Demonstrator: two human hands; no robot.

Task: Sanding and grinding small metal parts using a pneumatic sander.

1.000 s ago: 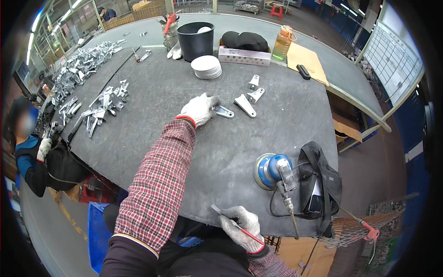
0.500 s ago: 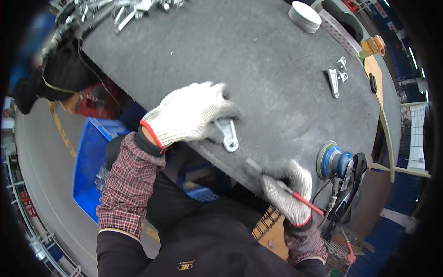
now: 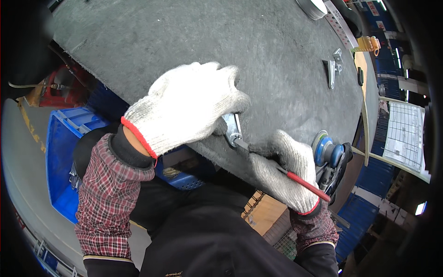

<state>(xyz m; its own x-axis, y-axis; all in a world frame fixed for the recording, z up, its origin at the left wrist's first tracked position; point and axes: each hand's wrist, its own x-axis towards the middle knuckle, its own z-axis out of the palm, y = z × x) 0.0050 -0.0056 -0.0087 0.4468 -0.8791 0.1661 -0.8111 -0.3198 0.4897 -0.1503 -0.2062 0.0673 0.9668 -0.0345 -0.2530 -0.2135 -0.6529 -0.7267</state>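
Observation:
My left hand (image 3: 187, 106), in a white knit glove with a red cuff, grips a silver metal bracket (image 3: 233, 130) at the near edge of the dark table. The fingers and palm hide part of the bracket. My right hand (image 3: 288, 171), gloved alike, is closed round a hand file with a red handle (image 3: 308, 186). The file's flat grey tip meets the lower end of the bracket, and its middle is covered by the fingers.
Two or so similar silver brackets (image 3: 331, 74) lie on the table (image 3: 277, 60) to the right. A blue sander (image 3: 327, 151) rests at the right edge. White discs (image 3: 312, 8) and an orange bottle (image 3: 368, 44) stand farther back. A blue bin (image 3: 60, 161) stands at lower left.
The file's tip has come up and left onto the bracket, which it was apart from before. The whole view has shifted, and the far pile of metal parts is out of sight.

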